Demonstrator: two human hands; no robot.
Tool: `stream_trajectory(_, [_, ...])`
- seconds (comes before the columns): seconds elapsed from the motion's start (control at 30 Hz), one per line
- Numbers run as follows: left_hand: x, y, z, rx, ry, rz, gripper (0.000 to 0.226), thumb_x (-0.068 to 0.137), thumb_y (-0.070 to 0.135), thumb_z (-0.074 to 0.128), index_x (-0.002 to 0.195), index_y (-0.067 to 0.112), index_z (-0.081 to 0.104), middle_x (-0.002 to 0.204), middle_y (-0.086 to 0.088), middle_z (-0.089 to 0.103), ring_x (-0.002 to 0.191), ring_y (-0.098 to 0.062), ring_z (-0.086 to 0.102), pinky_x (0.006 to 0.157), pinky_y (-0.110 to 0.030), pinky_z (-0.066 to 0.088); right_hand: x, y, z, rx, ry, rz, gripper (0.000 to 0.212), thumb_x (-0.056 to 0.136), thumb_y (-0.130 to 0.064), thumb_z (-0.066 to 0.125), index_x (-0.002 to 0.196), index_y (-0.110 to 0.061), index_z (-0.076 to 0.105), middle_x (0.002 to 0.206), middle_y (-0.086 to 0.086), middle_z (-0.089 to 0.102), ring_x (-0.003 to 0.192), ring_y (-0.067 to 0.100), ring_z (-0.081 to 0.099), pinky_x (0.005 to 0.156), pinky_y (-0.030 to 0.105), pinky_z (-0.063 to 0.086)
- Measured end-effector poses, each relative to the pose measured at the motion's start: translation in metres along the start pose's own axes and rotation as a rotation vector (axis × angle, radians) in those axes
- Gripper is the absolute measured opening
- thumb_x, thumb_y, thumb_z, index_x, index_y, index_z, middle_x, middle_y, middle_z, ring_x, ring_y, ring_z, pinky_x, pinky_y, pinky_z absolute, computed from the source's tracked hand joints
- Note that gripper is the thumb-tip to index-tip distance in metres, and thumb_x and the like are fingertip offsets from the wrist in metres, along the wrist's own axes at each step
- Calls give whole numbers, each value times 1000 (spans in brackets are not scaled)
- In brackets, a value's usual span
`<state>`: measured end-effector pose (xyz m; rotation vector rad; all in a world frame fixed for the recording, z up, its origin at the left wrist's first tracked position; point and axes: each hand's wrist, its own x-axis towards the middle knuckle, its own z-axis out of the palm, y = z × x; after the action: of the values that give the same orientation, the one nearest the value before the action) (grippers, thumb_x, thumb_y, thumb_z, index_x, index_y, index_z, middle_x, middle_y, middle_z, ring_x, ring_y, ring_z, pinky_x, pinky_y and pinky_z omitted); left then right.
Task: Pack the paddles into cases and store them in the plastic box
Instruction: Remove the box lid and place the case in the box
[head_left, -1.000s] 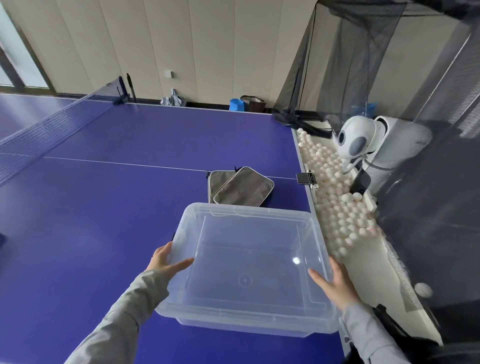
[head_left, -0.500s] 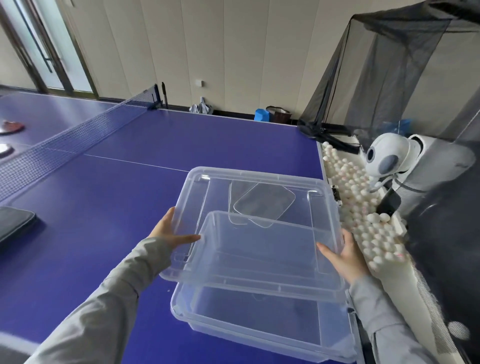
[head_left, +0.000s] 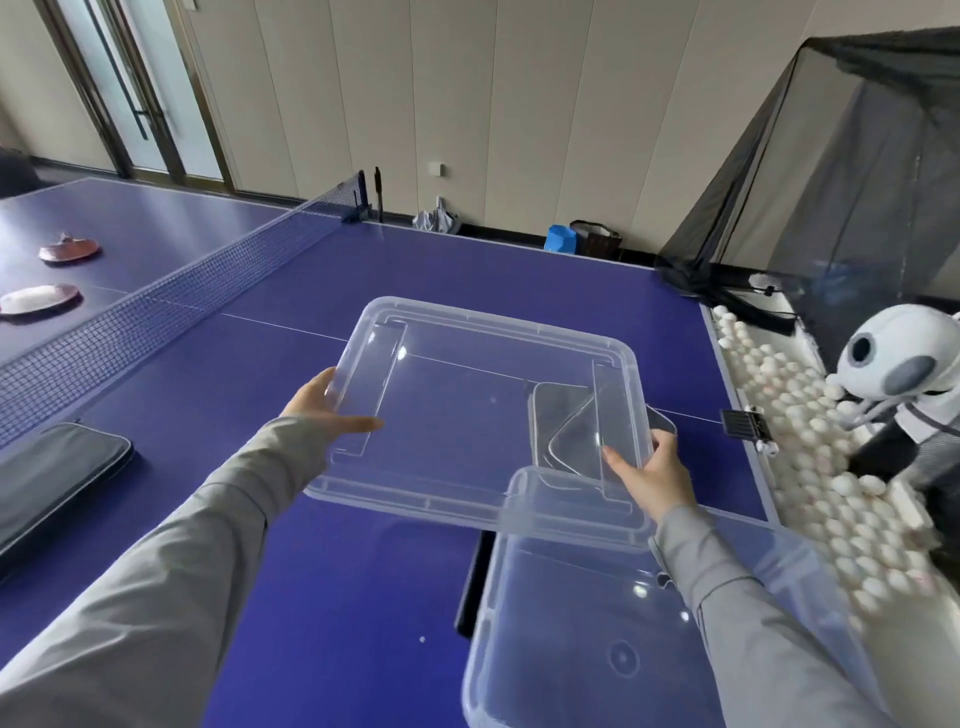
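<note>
Clear plastic lid (head_left: 467, 410) looks light, stiff, slick. Your left hand (head_left: 318, 406) and right hand (head_left: 650, 470) pinch its opposite side rims, thumbs on top; grip there, not the flat panel.

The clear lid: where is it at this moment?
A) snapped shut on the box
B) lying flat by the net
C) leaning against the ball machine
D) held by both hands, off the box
D: the left hand and right hand each grip an edge of the lid, and the box below stands open.
</note>
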<state>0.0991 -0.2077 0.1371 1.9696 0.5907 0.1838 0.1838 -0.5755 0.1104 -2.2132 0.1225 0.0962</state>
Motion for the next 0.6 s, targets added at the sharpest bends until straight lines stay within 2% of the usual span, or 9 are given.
stream_trajectory(0.07, [31, -12, -22, 5, -16, 1, 76, 62, 16, 87, 127, 26, 47, 107, 4, 57, 101, -17, 55, 73, -25, 40, 9, -21, 32, 7, 53, 13, 72, 79, -38, 72, 132, -4, 37, 120, 15, 53, 98, 27, 52, 82, 28, 38])
stream_trajectory(0.17, [77, -32, -51, -15, -52, -29, 90, 63, 15, 87, 139, 18, 39, 127, -2, 53, 117, -19, 50, 86, -28, 39, 19, -49, 74, -19, 110, 32, 71, 78, -43, 72, 130, -5, 40, 104, 8, 56, 85, 21, 50, 75, 28, 39])
stream_trajectory(0.23, [114, -49, -73, 14, -92, -49, 92, 63, 17, 87, 140, 18, 38, 136, -6, 49, 123, -22, 48, 90, -30, 40, 30, -68, 111, -32, 107, 53, 72, 79, -44, 70, 133, -8, 39, 113, 9, 58, 98, 27, 56, 84, 32, 44])
stream_trajectory(0.33, [165, -72, -93, 81, -125, -61, 90, 63, 20, 87, 139, 17, 40, 137, -8, 46, 124, -25, 47, 99, -37, 42, 43, -92, 155, -31, 93, 60, 75, 80, -39, 70, 139, -8, 36, 138, 14, 45, 125, 30, 45, 105, 36, 37])
stream_trajectory(0.4, [192, -83, -98, 113, -136, -65, 91, 63, 20, 87, 140, 16, 38, 138, -8, 43, 121, -25, 48, 98, -36, 41, 52, -99, 180, -43, 83, 75, 78, 81, -36, 71, 142, -6, 33, 142, 16, 40, 131, 30, 40, 108, 36, 34])
stream_trajectory(0.53, [233, -106, -94, 199, -142, -69, 89, 65, 25, 86, 140, 18, 38, 131, -8, 36, 87, -19, 49, 80, -32, 40, 68, -96, 224, -74, 104, 147, 78, 81, -38, 70, 141, -4, 34, 139, 19, 40, 128, 30, 40, 106, 35, 32])
stream_trajectory(0.6, [252, -123, -88, 212, -145, -62, 90, 63, 27, 87, 139, 17, 39, 130, -8, 37, 91, -21, 50, 81, -33, 41, 77, -88, 246, -66, 143, 147, 77, 77, -38, 74, 135, -1, 39, 134, 17, 43, 125, 30, 41, 102, 31, 33])
